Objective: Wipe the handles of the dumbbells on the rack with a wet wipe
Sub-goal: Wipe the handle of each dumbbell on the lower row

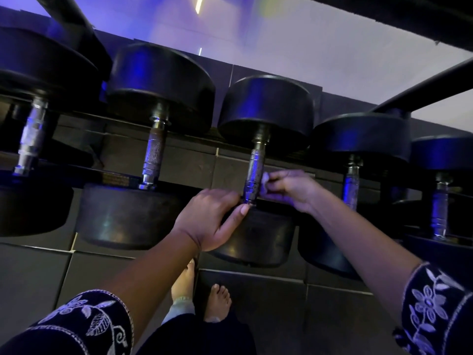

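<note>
Several black dumbbells lie side by side on a rack, their metal handles running away from me. The middle dumbbell's knurled handle (pixel 254 172) is the one under my hands. My right hand (pixel 290 189) pinches a small pale wet wipe (pixel 265 179) against the right side of that handle. My left hand (pixel 213 219) rests on the near head (pixel 258 242) of the same dumbbell, thumb at the handle's base. Other handles show at the left (pixel 153 156) and the right (pixel 352 185).
A black rack rail (pixel 419 90) slants overhead at the right, and another bar (pixel 64 14) crosses the upper left. The floor is dark tiles (pixel 268 298). My bare feet (pixel 217 301) stand just below the rack. A pale wall lit blue lies behind.
</note>
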A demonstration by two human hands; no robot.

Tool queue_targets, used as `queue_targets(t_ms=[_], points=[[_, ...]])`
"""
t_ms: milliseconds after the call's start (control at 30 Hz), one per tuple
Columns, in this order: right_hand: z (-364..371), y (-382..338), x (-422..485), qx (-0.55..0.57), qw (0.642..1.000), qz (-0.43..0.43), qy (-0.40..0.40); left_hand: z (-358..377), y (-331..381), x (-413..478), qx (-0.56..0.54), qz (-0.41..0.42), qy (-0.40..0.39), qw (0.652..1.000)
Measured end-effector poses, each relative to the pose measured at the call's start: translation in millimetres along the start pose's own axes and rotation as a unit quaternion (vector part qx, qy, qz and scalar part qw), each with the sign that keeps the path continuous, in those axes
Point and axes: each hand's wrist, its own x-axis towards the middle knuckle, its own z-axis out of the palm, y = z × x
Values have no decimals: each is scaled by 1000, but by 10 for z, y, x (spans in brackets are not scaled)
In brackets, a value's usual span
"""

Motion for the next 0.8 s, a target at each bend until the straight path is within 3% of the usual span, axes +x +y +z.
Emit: queue_targets(t_ms=[300, 533, 667, 800], points=[[253, -213, 51, -1, 973, -148, 178, 13, -15, -12, 4, -8, -13, 1000], [304, 45, -151, -83, 970, -120, 193, 16, -26, 19, 5, -10, -6, 1000], [288, -257, 62, -56, 956, -159, 239, 24, -39, 7, 6, -16, -10, 1000], [337, -23, -8, -133, 945, -168, 248, 22, -31, -2, 4, -12, -5, 1000]])
